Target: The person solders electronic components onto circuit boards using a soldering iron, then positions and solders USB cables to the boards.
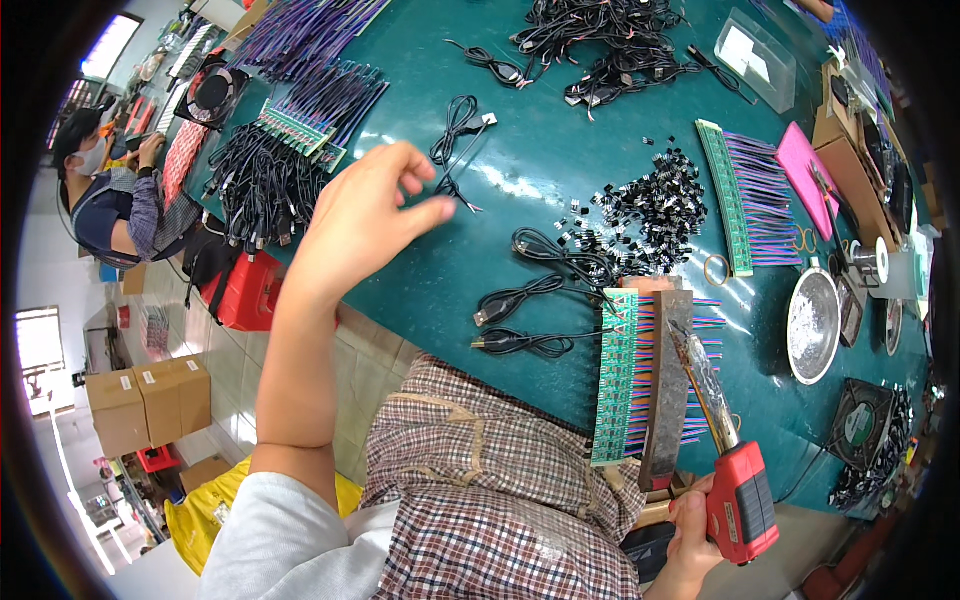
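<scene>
My left hand (365, 225) hovers over the near left part of the table, thumb and curled fingers apart, with nothing seen between them. Just beyond its fingertips lies a looped black USB cable (455, 130). In my right hand (692, 530) is a soldering iron (742, 500) with a red and black handle; its metal shaft slants up past a dark bar (664, 390). This bar lies across the coloured wires of a green circuit board panel (616, 375). Several bundled black cables (530, 290) rest left of the panel, some with ends at its edge.
Small black parts (655, 215) lie heaped beyond the panel. More cables (610, 45) are piled at the back, others (260, 190) at left. A wired board panel (727, 200), pink pad (805, 175), round metal dish (814, 325) and fan (862, 420) stand right. A co-worker (110, 190) sits far left.
</scene>
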The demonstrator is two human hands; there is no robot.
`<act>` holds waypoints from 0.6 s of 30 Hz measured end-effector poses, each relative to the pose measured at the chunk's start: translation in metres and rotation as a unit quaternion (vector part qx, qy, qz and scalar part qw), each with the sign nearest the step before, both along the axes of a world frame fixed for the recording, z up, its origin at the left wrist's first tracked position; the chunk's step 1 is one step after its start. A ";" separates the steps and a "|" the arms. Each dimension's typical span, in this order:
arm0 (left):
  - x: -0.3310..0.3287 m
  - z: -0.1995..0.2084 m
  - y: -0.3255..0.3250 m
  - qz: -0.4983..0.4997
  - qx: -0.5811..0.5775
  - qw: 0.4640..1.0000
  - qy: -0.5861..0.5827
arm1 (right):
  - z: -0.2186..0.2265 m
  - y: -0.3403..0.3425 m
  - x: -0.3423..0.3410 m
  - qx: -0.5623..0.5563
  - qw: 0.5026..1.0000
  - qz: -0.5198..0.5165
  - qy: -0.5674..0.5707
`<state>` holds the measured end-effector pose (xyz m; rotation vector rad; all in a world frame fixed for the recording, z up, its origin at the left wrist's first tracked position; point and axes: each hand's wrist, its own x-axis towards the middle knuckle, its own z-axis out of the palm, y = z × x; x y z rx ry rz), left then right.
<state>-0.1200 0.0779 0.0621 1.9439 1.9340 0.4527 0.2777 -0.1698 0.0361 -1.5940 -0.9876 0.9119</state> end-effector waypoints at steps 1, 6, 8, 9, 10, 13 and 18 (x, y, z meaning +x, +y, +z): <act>0.007 -0.005 0.009 -0.001 0.001 1.000 0.001 | -0.001 -0.001 0.001 0.001 1.000 -0.004 -0.001; 0.034 -0.052 0.041 0.046 0.205 0.977 0.048 | -0.004 -0.007 0.006 -0.001 1.000 -0.015 0.009; 0.035 -0.055 0.043 0.046 0.195 0.979 0.043 | -0.003 -0.006 0.008 -0.002 1.000 -0.004 0.008; 0.038 -0.051 0.041 0.053 0.224 0.971 -0.071 | 0.000 -0.006 0.007 0.004 1.000 -0.004 -0.005; 0.041 -0.047 0.038 0.060 0.249 0.949 -0.182 | 0.003 -0.006 0.006 0.010 1.000 -0.004 -0.017; 0.059 -0.013 0.018 0.085 0.100 0.913 -0.387 | 0.017 0.009 -0.014 0.021 0.999 -0.015 -0.032; 0.086 0.005 -0.027 -0.043 0.014 0.916 -0.399 | 0.014 0.034 -0.014 0.051 0.998 -0.016 -0.033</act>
